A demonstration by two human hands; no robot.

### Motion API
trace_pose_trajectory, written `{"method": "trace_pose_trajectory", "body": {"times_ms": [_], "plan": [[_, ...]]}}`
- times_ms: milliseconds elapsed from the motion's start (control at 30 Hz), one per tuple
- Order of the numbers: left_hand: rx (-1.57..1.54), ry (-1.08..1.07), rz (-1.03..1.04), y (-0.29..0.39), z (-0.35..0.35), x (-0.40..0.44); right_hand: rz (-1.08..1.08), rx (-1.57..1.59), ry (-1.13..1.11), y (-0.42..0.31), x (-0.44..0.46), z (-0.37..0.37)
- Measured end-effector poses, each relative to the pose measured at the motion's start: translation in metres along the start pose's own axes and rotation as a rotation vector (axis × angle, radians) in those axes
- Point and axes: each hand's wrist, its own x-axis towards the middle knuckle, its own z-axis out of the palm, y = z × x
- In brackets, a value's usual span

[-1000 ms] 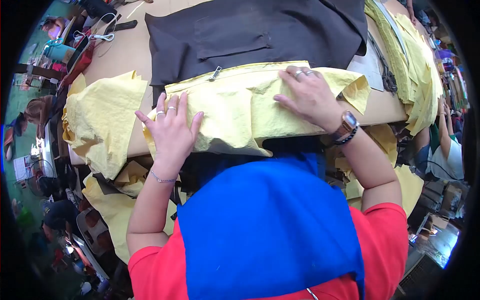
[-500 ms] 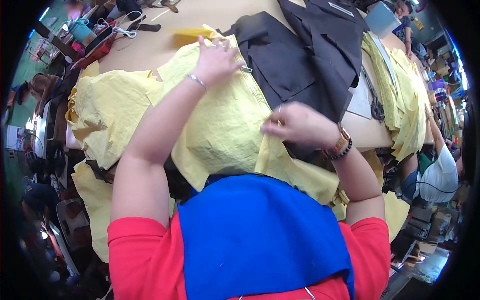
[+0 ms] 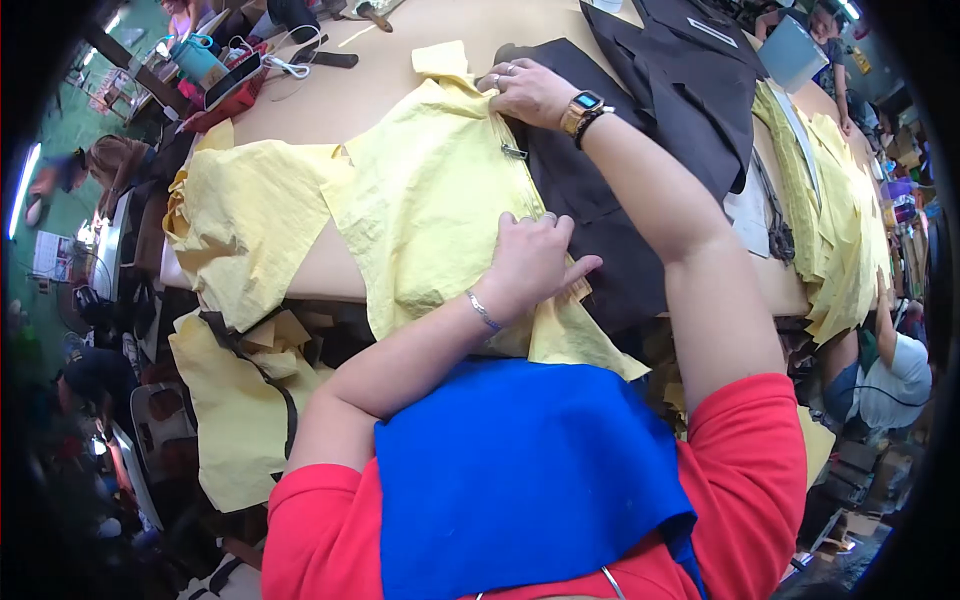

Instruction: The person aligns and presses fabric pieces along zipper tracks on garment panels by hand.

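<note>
A yellow garment piece [image 3: 425, 190] lies across the near side of the table, with a zipper [image 3: 528, 185] along its right edge. Its metal zipper pull [image 3: 513, 152] sits near the upper part of that edge. My left hand [image 3: 535, 255] rests on the lower zipper edge, thumb stretched out to the right. Farther up, my right hand [image 3: 530, 92] has its bent fingers closed on the garment's top corner; the fingertips are partly hidden. Black fabric pieces [image 3: 610, 180] lie just right of the zipper, beneath my right forearm.
More yellow fabric [image 3: 250, 215] is bunched at the left, and a yellow stack [image 3: 830, 200] hangs over the right edge. A red basket [image 3: 228, 100] and black scissors [image 3: 325, 58] lie at the far left of the table [image 3: 390, 40]. A co-worker [image 3: 885, 370] is at the right.
My hands have swapped places along the zipper edge: the left came down from the top to the lower part, and the right went up to the top corner. The view shifted slightly.
</note>
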Motion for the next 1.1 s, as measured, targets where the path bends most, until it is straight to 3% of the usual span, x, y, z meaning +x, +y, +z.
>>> {"method": "trace_pose_trajectory", "body": {"times_ms": [67, 133, 200, 267, 300, 367, 467, 600, 633, 667, 733, 800, 933, 1000, 1100], "plan": [[0.042, -0.003, -0.046, -0.009, -0.009, -0.004, 0.006, 0.025, 0.15, 0.009, -0.004, -0.013], [0.005, 0.016, -0.099, -0.022, -0.014, -0.009, 0.072, -0.069, 0.081, 0.017, -0.007, -0.048], [-0.103, 0.063, -0.156, -0.039, -0.015, -0.011, 0.126, 0.052, -0.063, 0.021, -0.014, -0.111], [-0.347, 0.177, -0.186, -0.047, -0.034, -0.019, 0.067, 0.11, 0.25, 0.005, -0.013, -0.166], [-0.465, 0.152, -0.252, -0.049, -0.054, -0.022, 0.083, 0.101, 0.202, 0.007, -0.018, -0.189], [-0.543, 0.233, -0.185, -0.071, -0.077, -0.027, 0.201, 0.091, 0.165, 0.002, -0.027, -0.231], [-0.205, 0.349, -0.034, -0.111, -0.128, -0.009, 0.334, 0.058, 0.175, 0.021, -0.035, -0.254], [0.412, 0.483, 0.081, -0.213, -0.158, 0.082, 0.113, -0.181, 0.192, 0.069, -0.032, -0.247], [0.293, 0.693, 0.179, -0.217, -0.168, 0.108, 0.204, -0.296, 0.176, 0.075, -0.03, -0.247], [0.378, 0.756, 0.074, -0.196, -0.188, 0.118, 0.288, -0.275, 0.264, 0.07, -0.03, -0.251], [0.166, 0.902, 0.031, -0.167, -0.226, 0.124, 0.341, -0.323, 0.334, 0.075, -0.047, -0.26], [0.361, 1.164, 0.152, -0.171, -0.239, 0.121, 0.321, -0.426, 0.365, 0.093, -0.08, -0.267], [0.728, 1.1, 0.076, -0.207, -0.171, 0.067, 0.216, -0.451, 0.382, 0.062, -0.142, -0.231], [0.65, 0.843, 0.114, -0.193, -0.122, 0.031, 0.225, -0.297, 0.33, 0.001, -0.155, -0.184], [0.244, 0.481, 0.193, -0.188, -0.057, -0.032, 0.324, 0.015, 0.071, -0.073, -0.197, -0.109]]}}
